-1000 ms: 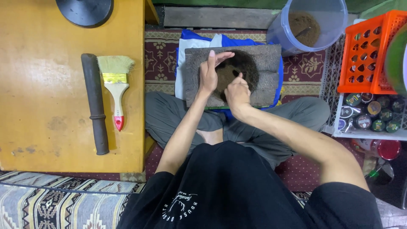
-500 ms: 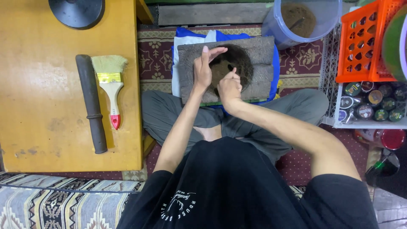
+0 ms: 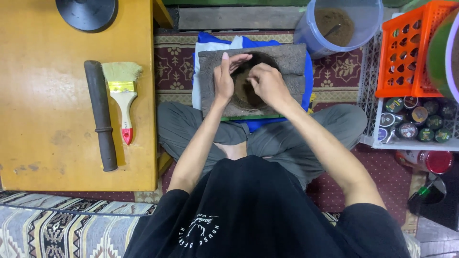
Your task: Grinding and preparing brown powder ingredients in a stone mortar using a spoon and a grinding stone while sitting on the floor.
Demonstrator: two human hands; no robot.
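Since the earlier frame both hands sit a bit lower and closer together over the hollow; left fingers, which were spread up and back, now lean in toward the right hand.

Left hand (image 3: pixel 224 79) stands edge-on at the left rim of the dark hollow (image 3: pixel 246 91), fingers straight and loose, not gripping anything that shows. Right hand (image 3: pixel 268 82) is curled knuckles-up over the hollow's right side, fingers bunched as if pinching or pressing sth inside; what's under them is hidden, so can't tell whether it holds anything.

Hollow is in a grey slab (image 3: pixel 287 62), rough-textured like felt or stone, lying on a blue-and-white cushion (image 3: pixel 215 45) across the person's crossed legs, approx. centre of view. Brownish material lines the hollow.

Handling, as a judgement: slab looks thick, stiff, prob. fairly heavy, coarse so not slippery; best taken by both long edges w/ two hands. Brown stuff inside looks soft or powdery, so fingertip pressure only.

Around: yellow low table (image 3: pixel 48 119) at left w/ a flat paintbrush (image 3: pixel 123 95) and a dark rod (image 3: pixel 100 119) side by side, black disc (image 3: pixel 86 12) at its far end. Far right: clear bucket (image 3: pixel 368 24) of brown powder, orange crate (image 3: pixel 406 57), white tray (image 3: pixel 411 143) of small round tins.
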